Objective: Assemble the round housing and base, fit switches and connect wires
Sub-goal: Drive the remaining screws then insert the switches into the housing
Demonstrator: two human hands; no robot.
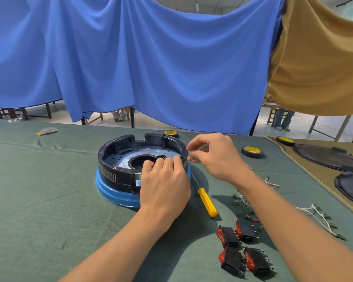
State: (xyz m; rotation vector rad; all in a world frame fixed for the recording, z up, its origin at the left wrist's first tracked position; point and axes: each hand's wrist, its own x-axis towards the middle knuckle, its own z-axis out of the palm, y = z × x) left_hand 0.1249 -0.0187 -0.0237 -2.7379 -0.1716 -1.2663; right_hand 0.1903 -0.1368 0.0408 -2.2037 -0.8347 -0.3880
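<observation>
A round black housing [118, 157] sits on a blue base [110, 192] at the table's middle; a metal plate with a central hole lies inside it. My left hand [165, 184] grips the housing's near right rim, fingers curled over its edge. My right hand [212, 155] hovers just right of the rim with thumb and forefinger pinched together; what they pinch is too small to make out. Several black rocker switches [243, 251] with red buttons lie at the near right. White wires with terminals [318, 216] lie further right.
A yellow-handled screwdriver [207, 202] lies just right of the base. Rolls of black tape [252, 151] stand behind my right hand. Loose terminals [240, 199] are scattered near my right forearm. Black round covers [326, 157] lie on a tan cloth at far right.
</observation>
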